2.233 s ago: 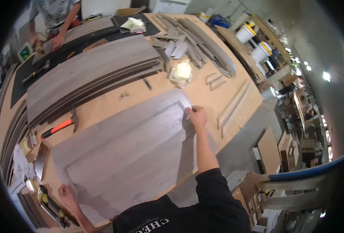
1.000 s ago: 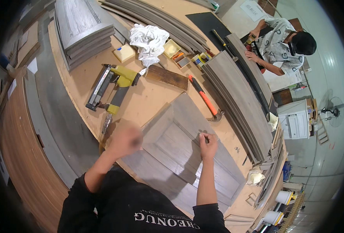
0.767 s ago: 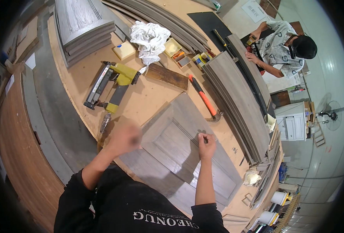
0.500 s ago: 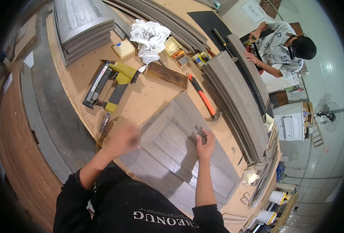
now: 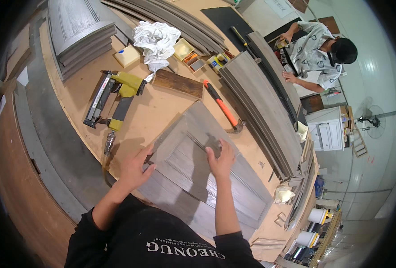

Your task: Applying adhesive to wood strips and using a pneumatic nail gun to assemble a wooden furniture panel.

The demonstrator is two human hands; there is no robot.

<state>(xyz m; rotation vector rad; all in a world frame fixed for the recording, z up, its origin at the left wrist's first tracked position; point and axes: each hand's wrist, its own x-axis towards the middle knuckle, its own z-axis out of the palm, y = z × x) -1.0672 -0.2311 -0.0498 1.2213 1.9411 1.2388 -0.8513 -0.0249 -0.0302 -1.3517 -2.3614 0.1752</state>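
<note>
A grey wood-grained panel (image 5: 184, 157) with raised moulding, like a cabinet door, lies flat in front of me. My left hand (image 5: 136, 171) is at its left edge, thumb and fingers spread, with nothing in the grip that I can see. Above the panel's middle, my right hand (image 5: 221, 160) is open too, its thumb apart from the fingers and its shadow falling on the wood. Whether either hand touches the surface I cannot tell. A yellow-green nail gun (image 5: 118, 96) rests left of the panel's far end, and an orange-handled hammer (image 5: 224, 110) lies to its right.
A dark wood block (image 5: 177, 83), a crumpled white cloth (image 5: 156, 42) and small boxes are beyond the panel. Stacked grey panels (image 5: 84, 38) stand far left, and long grey boards (image 5: 260, 107) lie right. A co-worker (image 5: 312, 56) works across the bench. An air hose (image 5: 105, 167) runs off the nail gun.
My left hand, blurred before, now shows spread fingers at the panel's left edge. My right hand stays open over the panel. The whole view has shifted slightly.
</note>
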